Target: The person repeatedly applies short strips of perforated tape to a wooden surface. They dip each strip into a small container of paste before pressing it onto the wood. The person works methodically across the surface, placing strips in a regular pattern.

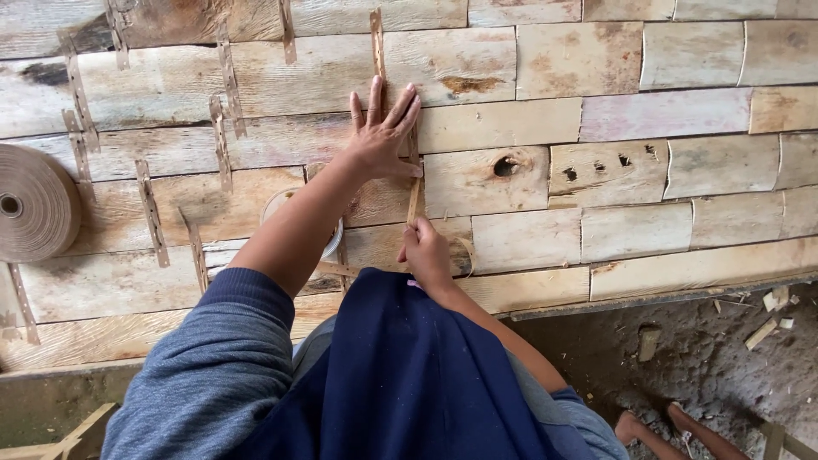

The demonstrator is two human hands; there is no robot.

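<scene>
Brown paper tape strip ran down a seam between pale veneer pieces, near the middle of the sheet. Left hand lay flat on it, fingers spread and open, palm pressing the upper part against the wood, apparently to hold it stuck over the joint. Right hand was closed, pinching the strip's lower end and keeping it taut and straight along the seam. Other short tape strips already crossed joints to the left. A small round container sat partly hidden under the left forearm. A large roll of brown tape lay at the left edge. Beyond the table edge, dirt floor with wood scraps; bare feet showed below.
</scene>
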